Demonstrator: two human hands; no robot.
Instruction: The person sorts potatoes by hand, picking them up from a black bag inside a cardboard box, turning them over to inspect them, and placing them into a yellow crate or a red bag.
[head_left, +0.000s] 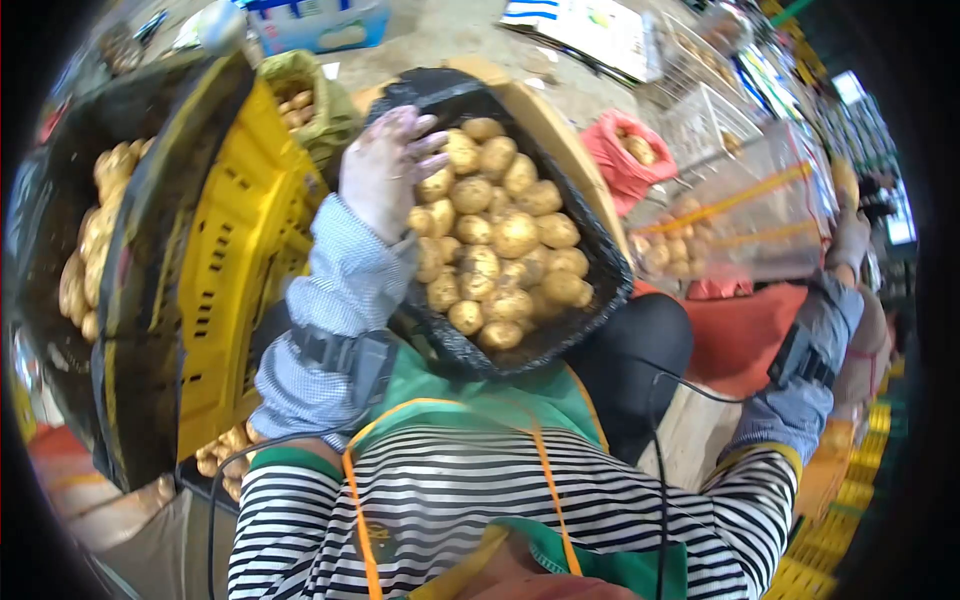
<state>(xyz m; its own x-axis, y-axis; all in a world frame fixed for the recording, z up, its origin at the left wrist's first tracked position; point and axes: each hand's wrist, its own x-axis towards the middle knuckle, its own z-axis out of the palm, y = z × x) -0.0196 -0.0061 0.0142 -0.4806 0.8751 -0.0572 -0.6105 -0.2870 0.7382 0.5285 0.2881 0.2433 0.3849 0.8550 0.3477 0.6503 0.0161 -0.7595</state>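
A box lined with black plastic (600, 312) sits in front of my body, full of yellow potatoes (515, 236). At its upper left edge is my left hand (388, 168), in a pale, dirt-stained glove. Its fingers are apart, over the liner and beside the nearest potatoes, with nothing gripped. Far out to the right, my gloved right hand (850, 238) is raised near the edge of the view, with its fingers closed on a long tan potato (845, 185). The finger details there are small and blurred.
A yellow crate (225, 260) stands tilted on the left, beside a black-lined container of potatoes (98, 240). A green sack (330, 105), a pink bag (610, 150), a clear bag (780, 235) and white baskets (695, 120) surround the box.
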